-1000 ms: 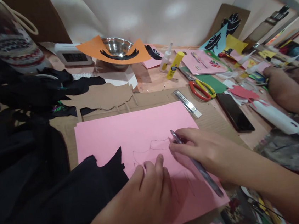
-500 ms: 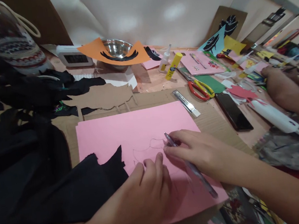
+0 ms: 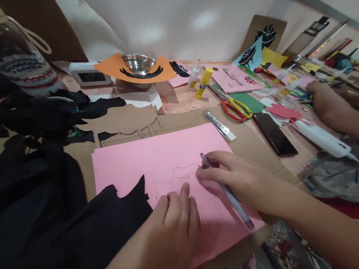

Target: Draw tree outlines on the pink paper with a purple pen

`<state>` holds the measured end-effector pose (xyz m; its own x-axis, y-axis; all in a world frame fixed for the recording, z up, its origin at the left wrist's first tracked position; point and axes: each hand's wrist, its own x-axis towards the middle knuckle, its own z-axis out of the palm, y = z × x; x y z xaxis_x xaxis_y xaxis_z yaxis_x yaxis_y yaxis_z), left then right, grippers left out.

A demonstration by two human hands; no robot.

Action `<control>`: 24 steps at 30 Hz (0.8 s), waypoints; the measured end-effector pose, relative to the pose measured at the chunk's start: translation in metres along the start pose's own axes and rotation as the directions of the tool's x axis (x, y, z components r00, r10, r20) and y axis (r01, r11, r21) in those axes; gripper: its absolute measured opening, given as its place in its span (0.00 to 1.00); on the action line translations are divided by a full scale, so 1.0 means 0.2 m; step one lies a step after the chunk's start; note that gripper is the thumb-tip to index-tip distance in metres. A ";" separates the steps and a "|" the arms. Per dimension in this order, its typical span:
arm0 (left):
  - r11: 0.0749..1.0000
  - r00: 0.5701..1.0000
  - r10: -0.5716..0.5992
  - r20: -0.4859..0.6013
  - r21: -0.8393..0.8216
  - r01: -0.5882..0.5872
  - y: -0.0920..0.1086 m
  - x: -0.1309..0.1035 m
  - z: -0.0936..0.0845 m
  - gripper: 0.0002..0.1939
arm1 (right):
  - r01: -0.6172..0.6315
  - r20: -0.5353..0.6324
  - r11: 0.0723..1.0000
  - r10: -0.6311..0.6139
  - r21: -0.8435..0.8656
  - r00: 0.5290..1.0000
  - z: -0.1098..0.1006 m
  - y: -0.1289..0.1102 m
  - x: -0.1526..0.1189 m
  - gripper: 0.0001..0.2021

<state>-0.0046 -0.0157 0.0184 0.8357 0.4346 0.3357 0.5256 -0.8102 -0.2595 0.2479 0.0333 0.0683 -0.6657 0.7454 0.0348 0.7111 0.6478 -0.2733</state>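
My left hand [image 3: 176, 229] lies on a pink sheet of paper [image 3: 130, 156] with its fingers stretched out, pressing it near the drawn lines. In my right hand [image 3: 232, 176] is a slim purple-grey pen [image 3: 233, 199], pinched between thumb and fingers. One end of the pen points away from me near the end of a thin drawn outline [image 3: 183, 168]; its long body slants back toward me. More faint lines show right of my left fingers. A black cloth [image 3: 90, 229] covers the left part of the sheet.
Cardboard [image 3: 258, 152] lies under the paper, with a cardboard cutout [image 3: 120, 119] behind. Around it are a cutter-blade case [image 3: 220, 126], scissors [image 3: 236, 109], glue stick [image 3: 204, 83], phone [image 3: 275, 134], white glue gun [image 3: 323, 138] and steel bowl [image 3: 138, 64]. Another person's arm [image 3: 340, 109] reaches in at right.
My right hand and the pen have shifted slightly right relative to the drawn outline. My left hand still rests on the paper. The camera view has moved a little.
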 end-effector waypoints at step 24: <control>0.999 0.999 -0.036 -0.002 -0.007 0.036 0.01 0.01 0.00 0.20 | -0.016 -0.067 0.999 0.013 -0.041 0.998 -0.07 0.08 -0.04 0.17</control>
<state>-0.0025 -0.0159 0.0193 0.8159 0.4628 0.3466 0.5543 -0.7967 -0.2409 0.2685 0.0397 0.0777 -0.6398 0.7626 0.0954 0.7302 0.6419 -0.2340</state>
